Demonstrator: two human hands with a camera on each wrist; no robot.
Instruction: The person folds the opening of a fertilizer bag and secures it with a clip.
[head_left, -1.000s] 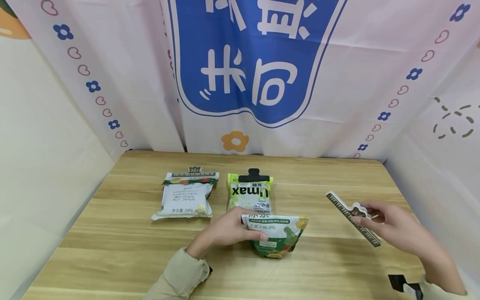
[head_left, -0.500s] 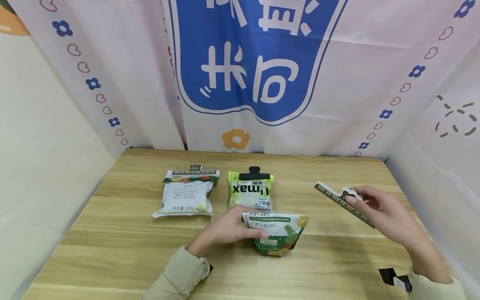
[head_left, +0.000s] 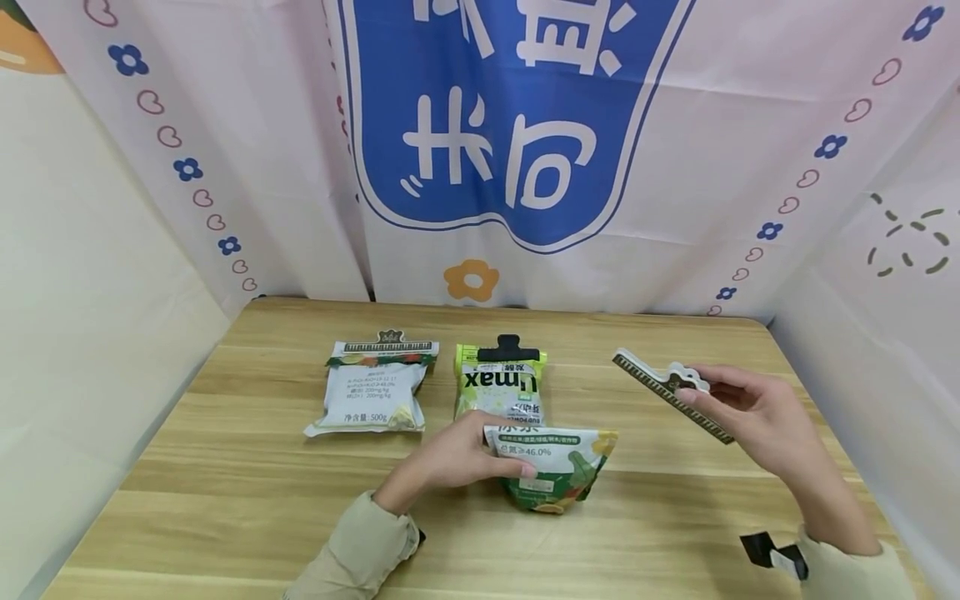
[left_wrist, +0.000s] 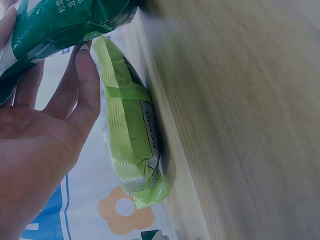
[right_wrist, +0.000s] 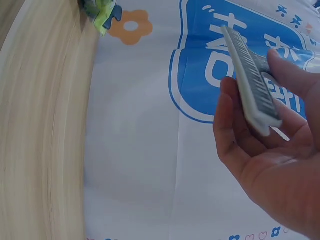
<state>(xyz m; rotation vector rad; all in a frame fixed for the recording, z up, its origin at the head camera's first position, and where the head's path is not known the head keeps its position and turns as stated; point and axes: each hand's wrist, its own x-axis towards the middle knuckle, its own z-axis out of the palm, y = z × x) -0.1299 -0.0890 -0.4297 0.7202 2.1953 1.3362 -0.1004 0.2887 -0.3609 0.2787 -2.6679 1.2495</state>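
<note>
My left hand [head_left: 459, 454] grips a green and white bag [head_left: 551, 475] by its left side, thumb across the front and the other fingers behind it. In the left wrist view the bag's green underside [left_wrist: 70, 25] shows above the fingertips. My right hand [head_left: 765, 425] pinches a long bag clip [head_left: 671, 392] by its shaped handle, over the right part of the table. The right wrist view shows the clip's ridged bar [right_wrist: 250, 75] between thumb and fingers, apart from any bag. Behind the left hand lies a lime green bag [head_left: 498, 392] with a black clip [head_left: 508, 350] on its top edge.
A white bag [head_left: 371, 400] lies at the left of the wooden table [head_left: 262, 492], its top edge held by a patterned clip [head_left: 388, 343]. A printed cloth [head_left: 735, 158] hangs behind the table's far edge, and pale walls [head_left: 90, 292] flank both sides.
My right hand has lifted the clip and carried it leftward, toward the bag in the left hand. The left hand and its bag have stayed nearly still.
</note>
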